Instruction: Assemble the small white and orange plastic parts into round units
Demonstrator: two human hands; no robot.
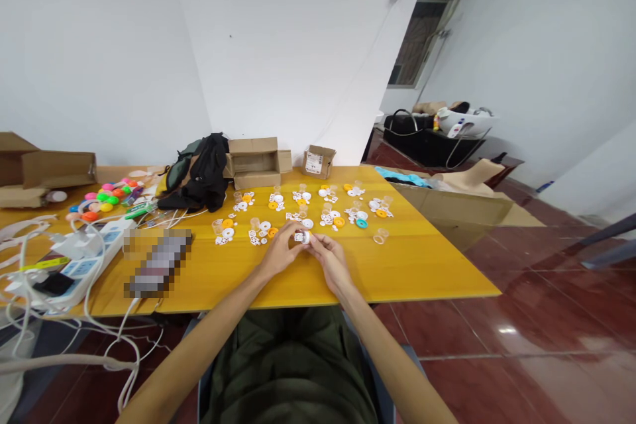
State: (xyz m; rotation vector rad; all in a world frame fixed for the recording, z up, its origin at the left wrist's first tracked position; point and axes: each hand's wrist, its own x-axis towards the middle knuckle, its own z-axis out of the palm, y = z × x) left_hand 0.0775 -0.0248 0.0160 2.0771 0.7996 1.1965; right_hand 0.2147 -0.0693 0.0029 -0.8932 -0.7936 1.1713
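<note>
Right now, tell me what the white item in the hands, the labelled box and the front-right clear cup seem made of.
White item: possibly smooth plastic; pale, but too small to confirm. Labelled box: matte cardboard; plain brown, folded flaps. Clear cup: likely smooth plastic; see-through, glass possible.

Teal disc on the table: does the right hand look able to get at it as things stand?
Probably yes: the teal disc lies close to the right hand, with bare tabletop between them, though its fingers are on a small white piece.

A small white piece with dark marks (302, 237), partly hidden, is held between both hands (330, 257) above the yellow bench (397, 273).
</note>
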